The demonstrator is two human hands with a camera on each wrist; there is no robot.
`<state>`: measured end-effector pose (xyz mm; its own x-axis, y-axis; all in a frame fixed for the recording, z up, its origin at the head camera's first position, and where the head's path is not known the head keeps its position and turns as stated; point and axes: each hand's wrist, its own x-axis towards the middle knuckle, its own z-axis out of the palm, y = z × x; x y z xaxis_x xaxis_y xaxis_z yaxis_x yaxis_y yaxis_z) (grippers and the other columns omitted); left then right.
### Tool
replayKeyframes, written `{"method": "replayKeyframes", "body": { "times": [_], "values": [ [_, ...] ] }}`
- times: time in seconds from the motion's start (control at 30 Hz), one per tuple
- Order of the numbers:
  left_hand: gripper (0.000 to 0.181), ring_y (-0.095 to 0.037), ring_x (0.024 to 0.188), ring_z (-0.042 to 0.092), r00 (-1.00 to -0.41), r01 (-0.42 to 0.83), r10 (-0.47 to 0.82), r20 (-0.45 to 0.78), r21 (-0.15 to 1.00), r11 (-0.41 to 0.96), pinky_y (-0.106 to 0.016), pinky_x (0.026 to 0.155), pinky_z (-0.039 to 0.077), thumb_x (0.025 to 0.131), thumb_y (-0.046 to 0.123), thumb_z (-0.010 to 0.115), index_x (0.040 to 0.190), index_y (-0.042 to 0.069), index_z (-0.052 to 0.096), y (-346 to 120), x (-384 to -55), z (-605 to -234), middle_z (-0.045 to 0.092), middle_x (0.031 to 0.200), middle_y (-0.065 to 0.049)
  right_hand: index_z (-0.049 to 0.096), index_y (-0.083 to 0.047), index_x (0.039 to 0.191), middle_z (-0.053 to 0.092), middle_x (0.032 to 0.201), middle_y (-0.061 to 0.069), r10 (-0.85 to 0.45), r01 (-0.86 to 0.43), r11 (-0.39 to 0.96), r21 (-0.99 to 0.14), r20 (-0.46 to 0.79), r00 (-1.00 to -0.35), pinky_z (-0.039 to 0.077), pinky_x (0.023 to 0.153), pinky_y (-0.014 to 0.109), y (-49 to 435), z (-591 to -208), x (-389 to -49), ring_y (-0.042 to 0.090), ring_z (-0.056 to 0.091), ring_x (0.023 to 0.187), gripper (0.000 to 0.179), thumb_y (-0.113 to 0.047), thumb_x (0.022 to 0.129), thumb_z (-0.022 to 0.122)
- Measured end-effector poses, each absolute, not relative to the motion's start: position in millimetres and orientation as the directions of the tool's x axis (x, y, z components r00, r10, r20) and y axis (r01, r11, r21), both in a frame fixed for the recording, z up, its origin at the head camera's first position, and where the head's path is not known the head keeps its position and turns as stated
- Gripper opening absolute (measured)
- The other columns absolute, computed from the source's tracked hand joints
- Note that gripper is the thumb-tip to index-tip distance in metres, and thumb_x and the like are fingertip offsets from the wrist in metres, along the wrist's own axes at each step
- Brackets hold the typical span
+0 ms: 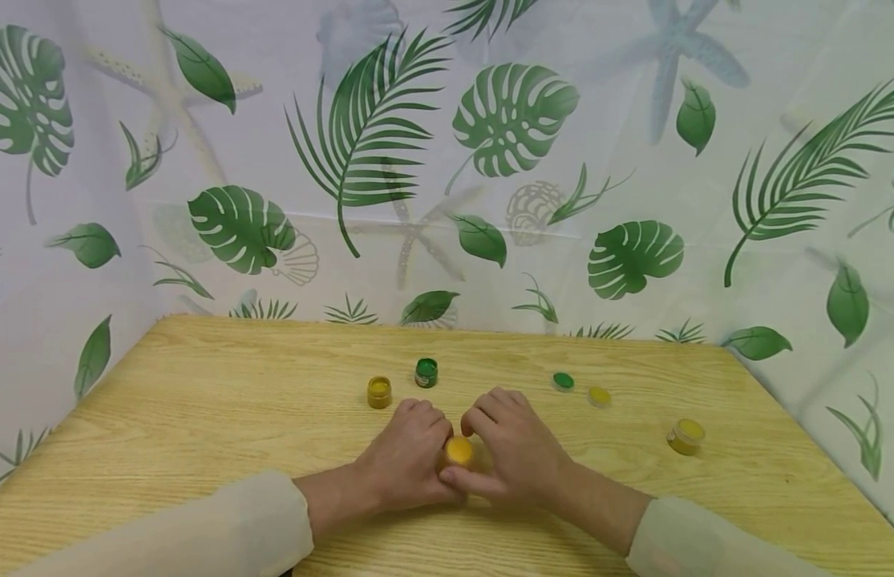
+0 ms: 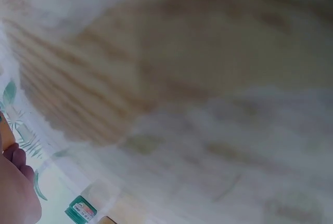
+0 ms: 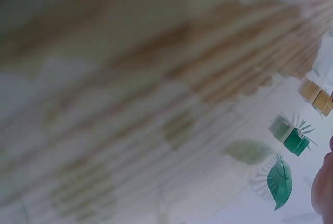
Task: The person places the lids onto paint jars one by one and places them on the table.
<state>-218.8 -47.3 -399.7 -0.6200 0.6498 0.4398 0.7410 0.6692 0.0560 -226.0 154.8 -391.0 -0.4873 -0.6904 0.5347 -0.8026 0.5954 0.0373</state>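
Both hands meet near the front middle of the table around a small paint jar (image 1: 459, 451) with an orange-yellow top. My left hand (image 1: 406, 457) grips it from the left, its fingers covering most of the side. From the right, my right hand (image 1: 522, 453) curls round the top, thumb at the near edge and index finger at the far edge. Just beyond the left hand stand an uncapped yellow paint jar (image 1: 378, 393) and an uncapped green paint jar (image 1: 426, 373). The right wrist view also catches the green jar (image 3: 296, 142) at its right side.
A green lid (image 1: 564, 381) and a yellow lid (image 1: 600, 396) lie on the wooden table (image 1: 237, 385), beyond the right hand. Farther right stands a capped yellow paint jar (image 1: 686, 436). A leaf-printed cloth (image 1: 519, 240) rises behind the table and at both sides.
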Motion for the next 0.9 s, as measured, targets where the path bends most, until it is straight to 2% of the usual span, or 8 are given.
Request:
{"method": "replayKeyframes", "body": {
  "times": [0.1,0.23,0.43,0.67,0.9],
  "values": [
    [0.039,-0.009,0.074,0.047,-0.634,0.724,0.621,0.461,0.073,0.686,-0.030,0.082,0.041,0.076,0.051,0.077,0.083,0.014,0.065,-48.1,-218.3,-399.4,0.057,0.075,0.007,0.062,-0.018,0.093,0.057,0.090,-0.005,-0.694,-0.801,0.597,0.043,0.530,-0.488,0.044,0.087,0.035,154.4,-390.7,-226.7,0.013,0.049,0.089,0.032,-0.049,0.085,0.064],
    [0.038,-0.010,0.075,0.049,-0.633,0.721,0.610,0.477,0.075,0.689,-0.031,0.083,0.042,0.078,0.050,0.075,0.084,0.014,0.066,-49.0,-218.9,-399.4,0.059,0.077,0.007,0.064,-0.016,0.093,0.058,0.089,-0.005,-0.712,-0.809,0.582,0.078,0.529,-0.461,0.045,0.084,0.033,154.3,-390.8,-228.1,0.013,0.050,0.087,0.026,-0.039,0.081,0.065],
    [0.037,-0.010,0.074,0.047,-0.627,0.727,0.621,0.471,0.066,0.684,-0.030,0.082,0.042,0.078,0.049,0.075,0.084,0.014,0.065,-49.1,-219.9,-399.6,0.057,0.075,0.007,0.065,-0.016,0.091,0.055,0.086,-0.005,-0.731,-0.815,0.563,0.136,0.543,-0.414,0.042,0.082,0.033,154.7,-390.2,-228.3,0.014,0.048,0.084,0.024,-0.038,0.083,0.064],
    [0.037,-0.010,0.074,0.047,-0.637,0.721,0.626,0.451,0.062,0.690,-0.030,0.082,0.042,0.077,0.049,0.075,0.084,0.014,0.065,-49.2,-219.7,-399.5,0.057,0.075,0.007,0.064,-0.017,0.089,0.053,0.084,-0.005,-0.733,-0.802,0.572,0.171,0.545,-0.407,0.036,0.083,0.033,155.1,-390.0,-228.2,0.014,0.046,0.083,0.026,-0.042,0.083,0.062],
    [0.038,-0.010,0.074,0.046,-0.621,0.728,0.635,0.460,0.039,0.684,-0.029,0.080,0.040,0.076,0.050,0.076,0.080,0.015,0.062,-49.3,-219.2,-400.0,0.054,0.072,0.008,0.061,-0.017,0.086,0.052,0.082,-0.005,-0.736,-0.814,0.553,0.179,0.562,-0.376,0.037,0.083,0.033,155.6,-391.5,-229.2,0.014,0.046,0.080,0.027,-0.043,0.085,0.061]
  ]
}}
